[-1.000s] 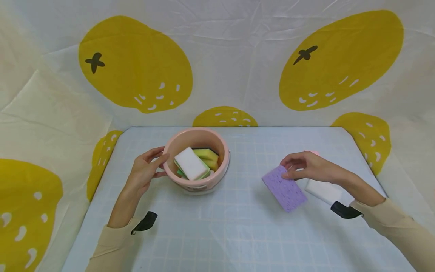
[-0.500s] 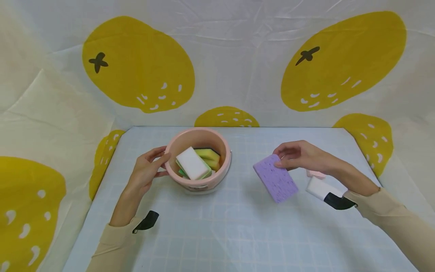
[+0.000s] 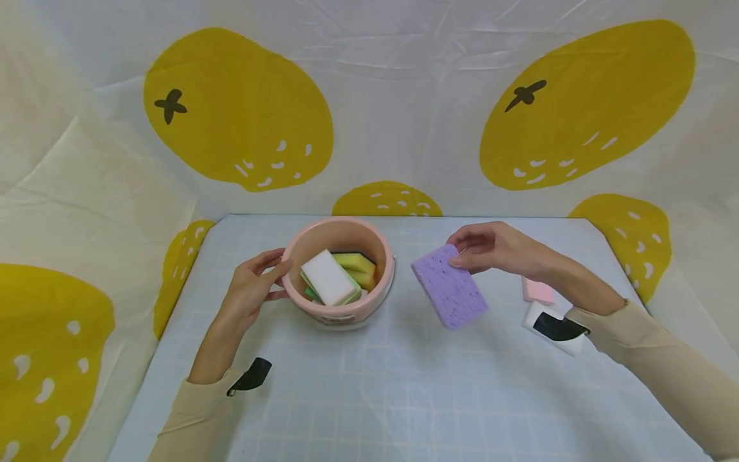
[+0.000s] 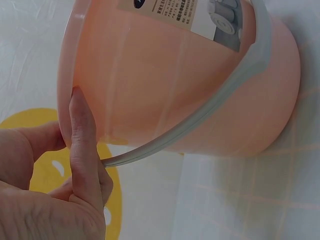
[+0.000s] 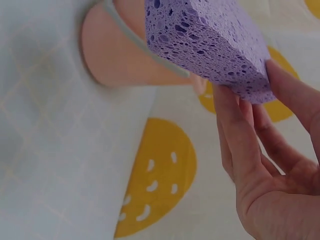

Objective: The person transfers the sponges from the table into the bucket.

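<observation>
A pink bucket (image 3: pixel 340 312) with a grey handle (image 4: pixel 200 117) stands on the table, left of centre in the head view. Its rim is pinched at the left side by my left hand (image 3: pixel 249 285), thumb over the edge and fingers outside. Inside the bucket lie a white-and-green sponge (image 3: pixel 330 277) and yellow sponges (image 3: pixel 356 266), partly hidden under one another. My right hand (image 3: pixel 491 247) pinches a purple sponge (image 3: pixel 450 287) by its upper corner. The sponge hangs tilted above the table, to the right of the bucket and apart from it.
On the right of the table lie a pink sponge (image 3: pixel 538 290) and a white block (image 3: pixel 568 343), partly covered by the right wrist's black strap (image 3: pixel 560 327). A fabric backdrop with yellow fruit prints (image 3: pixel 239 109) rises behind the table (image 3: pixel 346 398).
My right hand has moved left and away from me with the purple sponge, closer to the bucket. The pink sponge has come into fuller view. My left hand keeps its hold on the rim.
</observation>
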Tool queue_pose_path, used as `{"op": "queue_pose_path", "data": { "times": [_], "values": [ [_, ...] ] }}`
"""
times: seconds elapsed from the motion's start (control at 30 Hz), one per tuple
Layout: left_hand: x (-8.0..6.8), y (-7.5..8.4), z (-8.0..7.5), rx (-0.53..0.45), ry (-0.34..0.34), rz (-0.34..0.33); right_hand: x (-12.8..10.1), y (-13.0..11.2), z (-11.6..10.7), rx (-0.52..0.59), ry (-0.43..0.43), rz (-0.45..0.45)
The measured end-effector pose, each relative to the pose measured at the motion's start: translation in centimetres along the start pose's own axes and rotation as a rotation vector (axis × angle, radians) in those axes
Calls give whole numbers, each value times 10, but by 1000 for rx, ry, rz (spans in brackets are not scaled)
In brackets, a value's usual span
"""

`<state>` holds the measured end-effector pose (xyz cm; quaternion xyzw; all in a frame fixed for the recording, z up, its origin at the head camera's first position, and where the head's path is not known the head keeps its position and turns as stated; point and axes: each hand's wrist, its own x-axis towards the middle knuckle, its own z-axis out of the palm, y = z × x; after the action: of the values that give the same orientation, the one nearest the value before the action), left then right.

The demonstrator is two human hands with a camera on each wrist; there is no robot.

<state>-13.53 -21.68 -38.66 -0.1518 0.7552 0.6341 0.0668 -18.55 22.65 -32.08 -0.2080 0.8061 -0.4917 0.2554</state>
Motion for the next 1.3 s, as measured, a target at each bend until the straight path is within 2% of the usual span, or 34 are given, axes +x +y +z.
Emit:
{"op": "queue_pose_path", "data": {
  "times": [0.8,1.03,1.3],
  "values": [
    [-1,0,-1,-11,-14,16,57,-34,10,25,95,-40],
    [-1,-1,-2,-52,-38,28,76,-43,17,66,113,-66],
    [0,0,-2,-54,-34,21,99,-47,27,112,105,-104]
  ]
}}
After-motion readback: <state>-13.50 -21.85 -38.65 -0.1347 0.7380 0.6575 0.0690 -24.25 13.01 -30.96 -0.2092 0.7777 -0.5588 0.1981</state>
